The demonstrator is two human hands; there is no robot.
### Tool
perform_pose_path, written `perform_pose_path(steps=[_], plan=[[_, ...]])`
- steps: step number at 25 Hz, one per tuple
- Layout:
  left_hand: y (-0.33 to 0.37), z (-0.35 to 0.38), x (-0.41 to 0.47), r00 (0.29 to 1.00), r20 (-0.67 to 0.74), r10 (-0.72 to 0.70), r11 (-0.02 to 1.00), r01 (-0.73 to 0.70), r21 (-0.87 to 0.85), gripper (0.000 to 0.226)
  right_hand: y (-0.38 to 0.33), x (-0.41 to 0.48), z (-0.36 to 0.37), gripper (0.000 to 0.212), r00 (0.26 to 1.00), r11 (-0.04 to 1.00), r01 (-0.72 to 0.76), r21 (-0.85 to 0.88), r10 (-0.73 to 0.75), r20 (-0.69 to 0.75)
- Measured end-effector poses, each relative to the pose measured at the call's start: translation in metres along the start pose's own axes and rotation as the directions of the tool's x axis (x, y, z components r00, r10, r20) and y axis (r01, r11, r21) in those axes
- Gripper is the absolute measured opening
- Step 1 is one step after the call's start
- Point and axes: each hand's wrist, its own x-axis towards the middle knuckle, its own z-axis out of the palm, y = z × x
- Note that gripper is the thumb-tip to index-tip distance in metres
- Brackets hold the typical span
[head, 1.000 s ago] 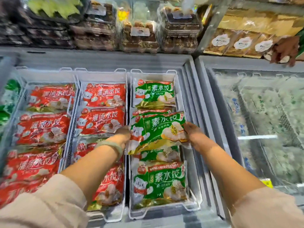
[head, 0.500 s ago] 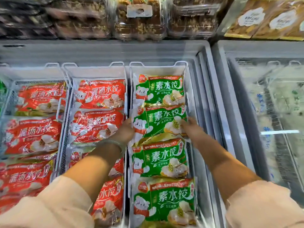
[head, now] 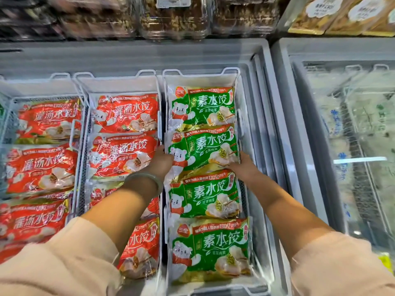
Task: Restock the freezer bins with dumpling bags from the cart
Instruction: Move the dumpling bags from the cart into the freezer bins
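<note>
The green dumpling bag (head: 205, 150) lies second from the far end of the row in the right-hand white bin (head: 201, 76), overlapping the green bag nearer the person; the left hand (head: 160, 161) grips its left edge; the right hand (head: 241, 165) holds its lower right corner, fingers tucked beneath; red dumpling bags (head: 126, 114) fill the neighbouring bin on the left; a pale bracelet (head: 147, 178) circles the left wrist.
</note>
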Motion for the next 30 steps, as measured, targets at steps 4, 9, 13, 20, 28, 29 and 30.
perform_pose_path(steps=[4,9,13,20,28,29,30], plan=[[0.003,0.002,-0.029,0.999,0.013,-0.033,0.994,0.032,0.1,0.05,0.01,-0.049,-0.017,0.04,0.999,0.999,0.021,0.046,-0.02,-0.026],[0.003,0.007,-0.09,0.989,0.143,0.024,0.992,-0.041,0.116,0.04,0.045,-0.112,-0.033,0.034,0.998,0.996,0.053,0.073,-0.05,-0.046],[0.0,0.012,-0.15,0.957,0.291,0.016,0.991,-0.053,0.12,0.037,0.087,-0.176,-0.037,0.01,0.992,0.96,0.043,0.277,-0.009,-0.125],[-0.023,0.039,-0.219,0.867,0.487,0.108,0.943,-0.245,0.227,0.015,0.168,-0.266,-0.027,0.011,0.972,0.868,0.05,0.493,0.071,-0.224],[-0.065,0.104,-0.282,0.732,0.681,0.029,0.905,-0.309,0.293,0.025,0.282,-0.362,-0.001,0.015,0.918,0.763,-0.013,0.647,0.266,-0.295],[-0.071,0.114,-0.291,0.712,0.702,0.013,0.896,-0.321,0.308,0.025,0.299,-0.372,0.0,0.017,0.906,0.75,-0.024,0.661,0.296,-0.302],[-0.076,0.125,-0.299,0.694,0.72,-0.003,0.881,-0.339,0.33,0.025,0.316,-0.38,0.0,0.02,0.892,0.74,-0.037,0.671,0.327,-0.311]])
